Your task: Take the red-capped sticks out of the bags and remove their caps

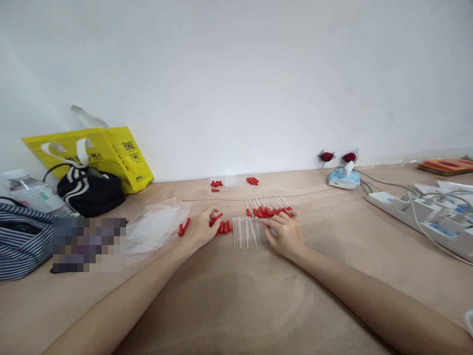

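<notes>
My left hand (202, 228) is closed, its thumb and fingers pinching a red rubber bulb (216, 217). More loose red bulbs (224, 227) lie just right of its fingertips, and a couple (184, 227) sit to its left. My right hand (287, 233) bends over a row of thin clear dropper tubes (248, 233), its index fingertip and thumb closed at the upper end of a tube; the fingers partly hide the contact. Behind that hand lies a row of droppers (264, 206) with red bulbs fitted on their near ends.
Clear zip bags (153, 228) lie left of my left hand. Near the wall are small bags of red bulbs (253, 181). A yellow bag (125, 158), black pouch (92, 192) and bottle (31, 192) stand left. Right are tissues (343, 179) and a power strip (402, 209) with cables.
</notes>
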Demonstrator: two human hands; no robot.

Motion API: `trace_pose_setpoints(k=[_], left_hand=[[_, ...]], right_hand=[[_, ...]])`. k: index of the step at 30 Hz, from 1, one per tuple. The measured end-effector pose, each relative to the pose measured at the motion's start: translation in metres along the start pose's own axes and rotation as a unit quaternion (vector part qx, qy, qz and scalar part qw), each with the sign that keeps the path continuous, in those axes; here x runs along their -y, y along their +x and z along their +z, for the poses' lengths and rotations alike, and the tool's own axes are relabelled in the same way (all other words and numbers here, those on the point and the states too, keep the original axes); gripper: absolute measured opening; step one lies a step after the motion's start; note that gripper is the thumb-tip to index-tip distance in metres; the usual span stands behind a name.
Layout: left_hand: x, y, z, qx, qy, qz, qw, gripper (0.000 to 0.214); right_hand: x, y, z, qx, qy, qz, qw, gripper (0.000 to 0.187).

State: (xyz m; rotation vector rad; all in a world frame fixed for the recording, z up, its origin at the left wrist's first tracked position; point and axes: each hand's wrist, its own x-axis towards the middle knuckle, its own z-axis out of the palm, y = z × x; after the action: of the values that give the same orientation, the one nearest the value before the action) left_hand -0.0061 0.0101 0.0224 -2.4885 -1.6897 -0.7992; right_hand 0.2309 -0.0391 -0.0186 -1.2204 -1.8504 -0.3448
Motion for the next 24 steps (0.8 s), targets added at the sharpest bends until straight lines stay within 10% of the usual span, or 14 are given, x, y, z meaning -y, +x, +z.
trace_pose_setpoints(k=[24], left_hand=[[0.075,0.144,0.040,0.215,0.175,-0.053,0.959,0.029]], right_hand=[[0.036,0.008,0.006,0.171,-0.113,0.002,0.979,0.023]])
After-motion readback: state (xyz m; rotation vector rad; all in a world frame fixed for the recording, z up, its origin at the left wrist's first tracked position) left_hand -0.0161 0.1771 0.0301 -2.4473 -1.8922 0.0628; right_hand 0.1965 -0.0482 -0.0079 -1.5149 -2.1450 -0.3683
